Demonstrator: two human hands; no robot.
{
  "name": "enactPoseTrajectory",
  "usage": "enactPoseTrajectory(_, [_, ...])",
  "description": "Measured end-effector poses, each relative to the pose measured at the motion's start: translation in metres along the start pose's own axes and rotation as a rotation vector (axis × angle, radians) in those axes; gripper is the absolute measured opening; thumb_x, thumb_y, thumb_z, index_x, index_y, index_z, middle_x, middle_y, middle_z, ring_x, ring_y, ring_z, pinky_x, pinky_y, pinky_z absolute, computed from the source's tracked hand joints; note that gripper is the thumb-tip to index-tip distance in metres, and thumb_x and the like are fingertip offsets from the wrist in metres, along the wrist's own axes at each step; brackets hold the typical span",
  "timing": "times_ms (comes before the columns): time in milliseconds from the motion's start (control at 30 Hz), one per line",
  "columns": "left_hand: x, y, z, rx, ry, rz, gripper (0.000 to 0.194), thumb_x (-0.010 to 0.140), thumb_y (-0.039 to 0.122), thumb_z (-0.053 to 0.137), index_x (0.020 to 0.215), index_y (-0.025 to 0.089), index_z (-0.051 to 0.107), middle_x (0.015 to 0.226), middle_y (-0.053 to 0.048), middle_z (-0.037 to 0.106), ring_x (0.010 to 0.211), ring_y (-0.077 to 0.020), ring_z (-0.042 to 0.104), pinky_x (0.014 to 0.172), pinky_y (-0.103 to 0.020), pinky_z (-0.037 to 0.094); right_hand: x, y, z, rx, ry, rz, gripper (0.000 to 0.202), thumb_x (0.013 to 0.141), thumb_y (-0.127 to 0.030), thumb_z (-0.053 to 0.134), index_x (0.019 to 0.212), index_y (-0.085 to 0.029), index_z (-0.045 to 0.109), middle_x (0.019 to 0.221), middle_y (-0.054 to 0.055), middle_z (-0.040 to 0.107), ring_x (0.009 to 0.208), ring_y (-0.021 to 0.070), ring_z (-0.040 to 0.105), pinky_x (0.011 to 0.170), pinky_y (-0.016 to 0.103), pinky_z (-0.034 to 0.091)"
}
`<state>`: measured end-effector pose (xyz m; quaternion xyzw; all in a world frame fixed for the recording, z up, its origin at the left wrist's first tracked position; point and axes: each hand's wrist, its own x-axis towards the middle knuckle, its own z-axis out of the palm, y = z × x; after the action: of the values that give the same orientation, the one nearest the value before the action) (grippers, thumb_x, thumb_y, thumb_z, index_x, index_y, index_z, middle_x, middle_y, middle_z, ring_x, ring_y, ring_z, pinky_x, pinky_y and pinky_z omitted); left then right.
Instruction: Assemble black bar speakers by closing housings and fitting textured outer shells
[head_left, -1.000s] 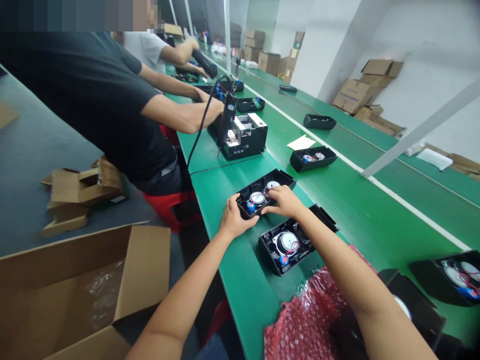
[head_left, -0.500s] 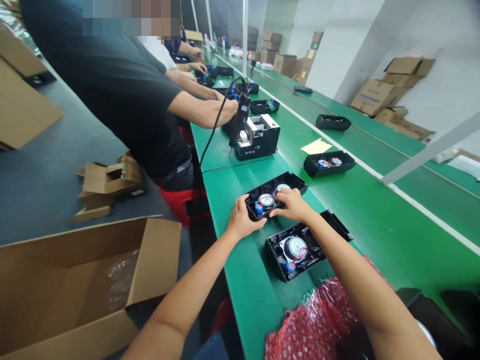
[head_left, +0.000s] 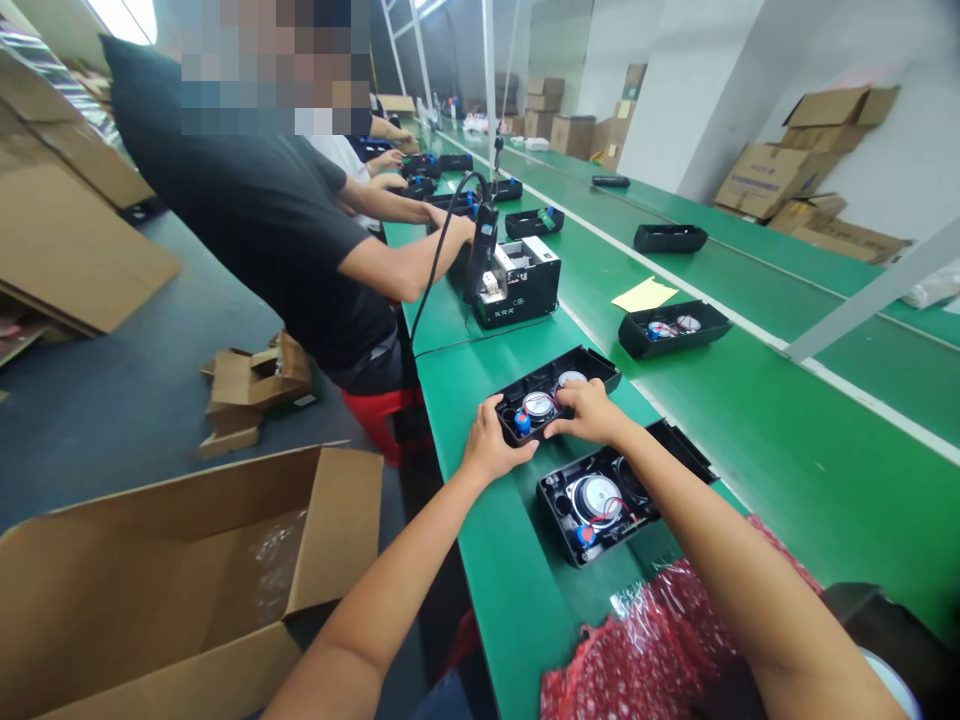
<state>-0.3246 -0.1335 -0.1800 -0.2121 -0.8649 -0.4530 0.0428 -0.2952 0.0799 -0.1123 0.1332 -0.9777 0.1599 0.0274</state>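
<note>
Green bench, cartons near white wall; your left hand grips black speaker housing, your right hand inside it, hold unclear.

Nothing readable: white marks on black machine, print on carton too blurred.

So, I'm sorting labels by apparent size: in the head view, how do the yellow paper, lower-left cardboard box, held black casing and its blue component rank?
1. Lower-left cardboard box
2. Held black casing, partly hidden
3. Yellow paper
4. Blue component
</note>
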Motion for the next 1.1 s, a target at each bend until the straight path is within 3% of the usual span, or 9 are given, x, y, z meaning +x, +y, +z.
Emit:
enactPoseTrajectory(667, [-0.0014,-0.0003,-0.0016,0.007,-0.019,0.018,0.09,0.055,0.04,0.077,0.129,0.015,0.031,0.129,-0.02,0.047,0.123,-0.0403,0.051,0.103,-0.058,0.043,-0.0001,-0.0004,0.0036,0.002,0.0,-0.001,0.052,0.076,-0.066,0.069,0.073,-0.015,0.056,0.085,0.004,0.057,0.084,0.0205,0.052,0.072,0.03,0.021])
enactPoseTrajectory(1100, [-0.0022,-0.0056,0.0022,0.003,-0.015,0.022,0.093,0.053,0.039,0.08,0.13,0.02,0.031,0.128,-0.016,0.046,0.121,-0.0375,0.052,0.103,-0.055,0.043,-0.0007,0.0025,0.0068,0.031,0.006,-0.018,0.052,0.077,-0.065,0.069,0.073,-0.015,0.055,0.085,0.004,0.057,0.084,0.0201,0.052,0.072,0.03,0.02])
